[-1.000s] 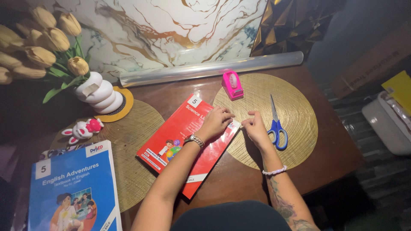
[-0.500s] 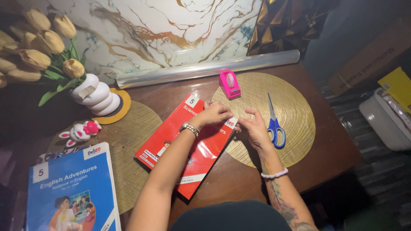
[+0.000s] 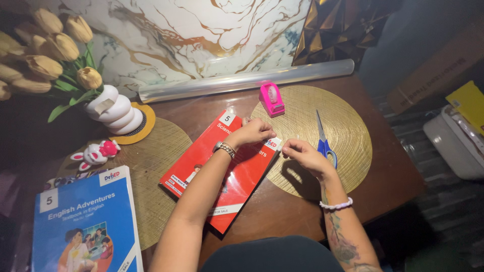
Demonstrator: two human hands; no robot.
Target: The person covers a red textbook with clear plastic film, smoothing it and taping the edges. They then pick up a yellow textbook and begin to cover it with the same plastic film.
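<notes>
A red schoolbook (image 3: 201, 161) in a glossy clear cover lies tilted on the dark wooden table (image 3: 383, 176). My left hand (image 3: 254, 132) presses on the book's upper right corner with curled fingers. My right hand (image 3: 302, 153) hovers just off that corner over a round gold placemat (image 3: 348, 121). Its fingertips pinch something thin and clear at the book's edge; I cannot tell whether it is tape or cover film. Blue-handled scissors (image 3: 322, 138) lie beside my right hand. A pink tape dispenser (image 3: 270, 98) stands beyond the book.
A roll of clear plastic (image 3: 242, 80) lies along the marbled back wall. At the left are a white vase (image 3: 115, 111) of yellow tulips, a small bunny toy (image 3: 96, 153) and a blue schoolbook (image 3: 85, 221). A white container (image 3: 456, 146) and a cardboard box (image 3: 438, 65) sit off the right edge.
My right hand has lifted off the placemat and turned, its fingers now pinched at the book's corner. My left hand slid slightly up the book toward that corner.
</notes>
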